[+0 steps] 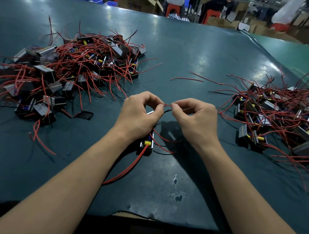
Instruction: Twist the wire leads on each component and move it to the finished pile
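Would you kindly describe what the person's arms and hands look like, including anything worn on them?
Both forearms are bare right down to the frame's bottom edge, with no sleeves in view. The left hand and right hand wear no gloves, rings, watch or wristband. Fingernails look short and unpainted.

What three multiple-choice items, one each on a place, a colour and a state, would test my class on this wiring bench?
1. Where does the component being worked on lie?
A. on the left pile
B. on the table between the forearms
C. in a crate

2. What colour are most wire leads?
A. red
B. white
C. green

3. What are the hands doing?
A. resting flat
B. both pinching one red lead
C. lifting a box

Answers:
1 B: it sits on the green table, partly under the left hand.
2 A: both piles bristle with red leads.
3 B: fingers of the left hand and the right hand meet on the red lead.
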Action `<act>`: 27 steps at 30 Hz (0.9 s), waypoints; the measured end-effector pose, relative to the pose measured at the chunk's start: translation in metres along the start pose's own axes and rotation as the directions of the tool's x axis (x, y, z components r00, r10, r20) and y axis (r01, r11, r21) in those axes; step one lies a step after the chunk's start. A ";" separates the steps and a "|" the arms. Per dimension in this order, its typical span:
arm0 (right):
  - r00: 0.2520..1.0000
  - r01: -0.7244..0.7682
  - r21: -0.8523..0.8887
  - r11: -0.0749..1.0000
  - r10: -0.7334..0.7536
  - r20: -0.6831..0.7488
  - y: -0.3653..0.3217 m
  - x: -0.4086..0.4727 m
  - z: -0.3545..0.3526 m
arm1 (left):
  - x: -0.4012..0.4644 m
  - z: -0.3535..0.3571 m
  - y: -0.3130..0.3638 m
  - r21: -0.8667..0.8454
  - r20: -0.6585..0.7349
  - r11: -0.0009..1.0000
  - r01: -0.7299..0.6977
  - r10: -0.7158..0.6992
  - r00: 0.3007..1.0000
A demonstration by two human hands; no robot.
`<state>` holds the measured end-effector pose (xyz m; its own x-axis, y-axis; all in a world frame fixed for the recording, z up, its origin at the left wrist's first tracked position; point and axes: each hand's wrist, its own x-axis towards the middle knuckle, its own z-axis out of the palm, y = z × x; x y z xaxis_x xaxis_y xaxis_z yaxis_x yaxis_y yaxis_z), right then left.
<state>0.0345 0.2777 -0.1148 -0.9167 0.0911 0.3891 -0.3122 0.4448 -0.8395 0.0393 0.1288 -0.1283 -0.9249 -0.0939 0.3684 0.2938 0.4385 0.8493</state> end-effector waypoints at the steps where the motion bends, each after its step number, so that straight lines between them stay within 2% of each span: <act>1: 1.000 0.002 -0.009 1.000 -0.002 -0.013 0.000 0.000 0.001 | 0.000 0.001 0.000 0.008 -0.014 1.000 -0.002 0.002 1.000; 5: 0.999 0.036 -0.025 0.999 -0.037 -0.036 0.000 0.000 -0.001 | 0.001 -0.001 0.000 -0.012 -0.020 1.000 -0.007 0.006 1.000; 9: 0.999 0.023 0.037 0.999 -0.024 0.033 -0.002 0.001 -0.004 | 0.001 -0.003 0.001 -0.043 0.023 0.999 -0.029 0.030 0.999; 16: 0.999 0.010 0.009 1.000 -0.011 0.040 -0.003 0.000 -0.004 | 0.000 -0.004 0.003 0.054 -0.010 0.997 -0.061 0.061 0.998; 23: 0.990 0.118 -0.041 0.992 -0.115 0.078 -0.003 0.000 -0.006 | 0.001 -0.005 0.002 0.028 -0.019 0.996 -0.087 0.087 0.996; 27: 0.975 0.222 -0.092 0.971 -0.219 0.048 -0.004 -0.001 -0.007 | 0.000 -0.005 0.003 0.078 -0.019 0.992 -0.101 0.103 0.994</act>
<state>0.0385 0.2820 -0.1098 -0.8371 -0.0516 0.5446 -0.4840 0.5337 -0.6935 0.0410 0.1253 -0.1236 -0.8850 -0.0651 0.4611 0.3662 0.5144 0.7754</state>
